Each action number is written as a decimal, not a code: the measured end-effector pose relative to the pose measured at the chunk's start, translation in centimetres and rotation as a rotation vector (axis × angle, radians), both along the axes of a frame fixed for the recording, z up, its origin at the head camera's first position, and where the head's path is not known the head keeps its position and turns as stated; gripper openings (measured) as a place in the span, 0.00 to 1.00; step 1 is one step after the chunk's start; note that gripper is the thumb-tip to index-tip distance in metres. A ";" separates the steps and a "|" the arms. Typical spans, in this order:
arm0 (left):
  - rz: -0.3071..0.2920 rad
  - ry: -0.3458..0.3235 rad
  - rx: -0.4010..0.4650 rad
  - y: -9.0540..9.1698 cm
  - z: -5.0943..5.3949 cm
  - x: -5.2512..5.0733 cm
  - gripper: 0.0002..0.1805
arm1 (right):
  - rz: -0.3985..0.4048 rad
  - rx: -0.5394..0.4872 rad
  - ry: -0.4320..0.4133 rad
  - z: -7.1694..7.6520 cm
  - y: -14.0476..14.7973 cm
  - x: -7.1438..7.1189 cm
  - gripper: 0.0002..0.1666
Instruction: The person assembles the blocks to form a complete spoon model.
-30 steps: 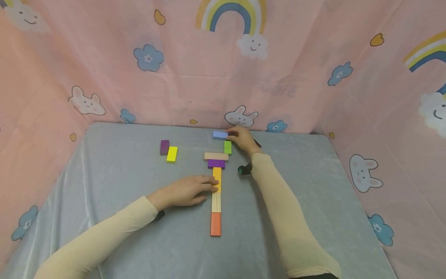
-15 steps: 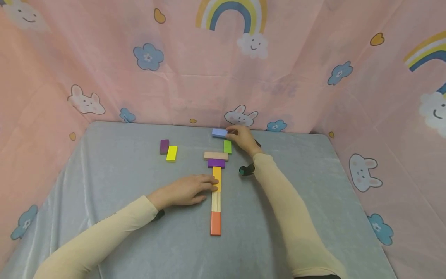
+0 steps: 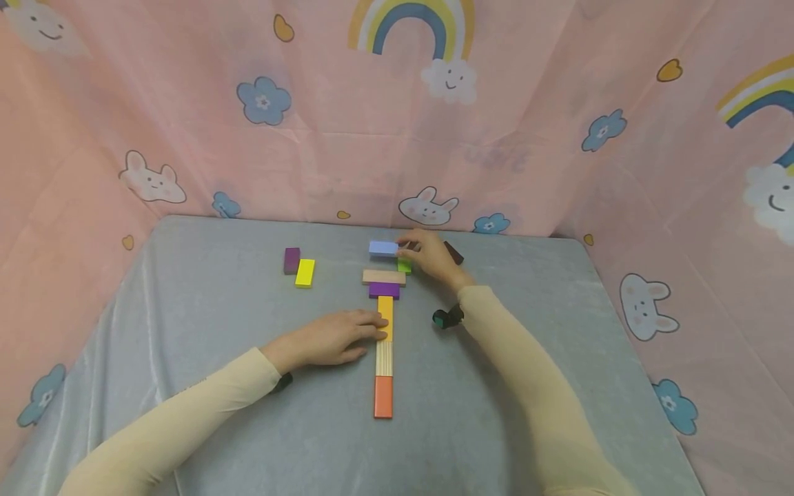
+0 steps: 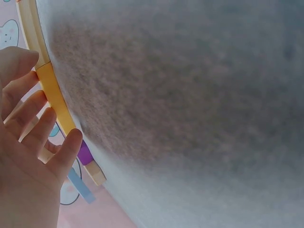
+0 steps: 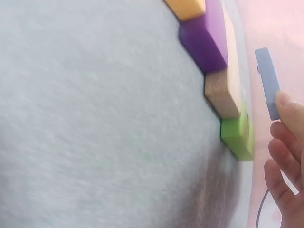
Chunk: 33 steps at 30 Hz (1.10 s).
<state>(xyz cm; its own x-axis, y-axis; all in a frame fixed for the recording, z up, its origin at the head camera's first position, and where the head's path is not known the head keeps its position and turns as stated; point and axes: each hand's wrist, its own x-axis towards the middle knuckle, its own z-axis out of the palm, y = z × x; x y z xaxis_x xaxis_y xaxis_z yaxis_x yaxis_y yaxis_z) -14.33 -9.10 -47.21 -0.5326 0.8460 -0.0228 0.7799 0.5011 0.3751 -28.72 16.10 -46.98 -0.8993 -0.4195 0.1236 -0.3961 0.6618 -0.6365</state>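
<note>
We pinch the blue block (image 3: pixel 383 249) by one end in our right hand (image 3: pixel 432 257), its long axis running left from the grip, the green block (image 5: pixel 237 135) near it. Our left hand (image 3: pixel 331 339), fingers extended, touches the orange block (image 3: pixel 385 307).

A pale blue oblong block (image 3: pixel 382 249) is held crosswise above the cloth (image 3: pixel 248 296), one end pinched by the right hand (image 3: pixel 432 256). A yellow-orange block (image 3: pixel 385 306), touched by the left hand (image 3: pixel 329 339), lies lengthwise against a purple block (image 3: pixel 384 291).
</note>
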 end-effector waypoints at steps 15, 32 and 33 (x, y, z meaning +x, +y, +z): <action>-0.015 0.037 0.019 -0.1 0.2 0.2 0.23 | 0.018 0.005 -0.019 -0.5 0.1 2.2 0.18; -0.026 0.045 0.019 -0.1 0.0 0.0 0.23 | -0.006 -0.021 -0.009 -1.4 0.3 2.2 0.19; -0.026 0.042 0.020 -0.1 0.0 0.0 0.23 | -0.008 -0.019 -0.009 -1.4 0.3 2.2 0.19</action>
<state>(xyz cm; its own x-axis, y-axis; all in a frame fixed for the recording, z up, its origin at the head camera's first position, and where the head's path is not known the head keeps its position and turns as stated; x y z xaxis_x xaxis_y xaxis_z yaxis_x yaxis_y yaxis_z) -14.30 -9.20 -47.24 -0.5103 0.8599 0.0158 0.8080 0.4730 0.3512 -26.55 16.40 -48.42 -0.9037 -0.4100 0.1231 -0.3849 0.6524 -0.6528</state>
